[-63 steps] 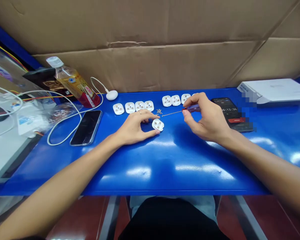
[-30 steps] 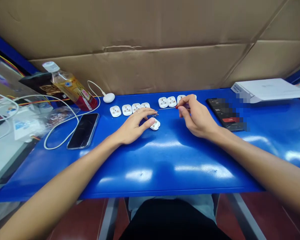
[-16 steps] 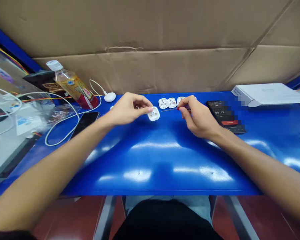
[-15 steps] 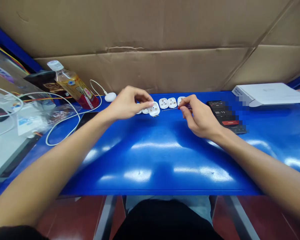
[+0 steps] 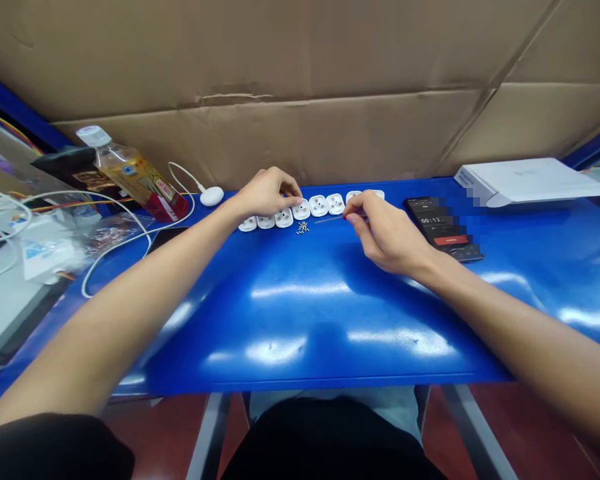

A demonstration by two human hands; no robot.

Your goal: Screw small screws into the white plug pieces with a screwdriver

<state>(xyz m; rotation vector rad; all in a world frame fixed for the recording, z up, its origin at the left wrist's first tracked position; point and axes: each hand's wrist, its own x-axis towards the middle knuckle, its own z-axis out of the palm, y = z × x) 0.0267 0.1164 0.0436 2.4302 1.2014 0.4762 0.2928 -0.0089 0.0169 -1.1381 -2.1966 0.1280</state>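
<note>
A row of small white square plastic housings (image 5: 319, 206) with metal bits inside lies along the back of the blue table. My left hand (image 5: 269, 193) has its thumb and fingertips closed at the edge of one white housing (image 5: 301, 210) in that row. Just in front of it sits a little heap of small screws (image 5: 303, 228). My right hand (image 5: 380, 230) is closed round the red end of a thin screwdriver (image 5: 329, 219); its slim shaft points left, low over the table. The right fingers partly cover the housings at the row's right end.
A phone (image 5: 437, 227) showing a timer lies right of my right hand, with a white box (image 5: 535, 180) beyond it. Leftward stand a drink bottle (image 5: 135, 175), a white round charger (image 5: 211, 195) and looping white cables (image 5: 87, 267). Cardboard (image 5: 330, 87) walls the back.
The white housing in my left hand has gone from tilted above the screws to lying in the row. The screw heap now shows fully. The view has shifted slightly; my right hand still holds the screwdriver.
</note>
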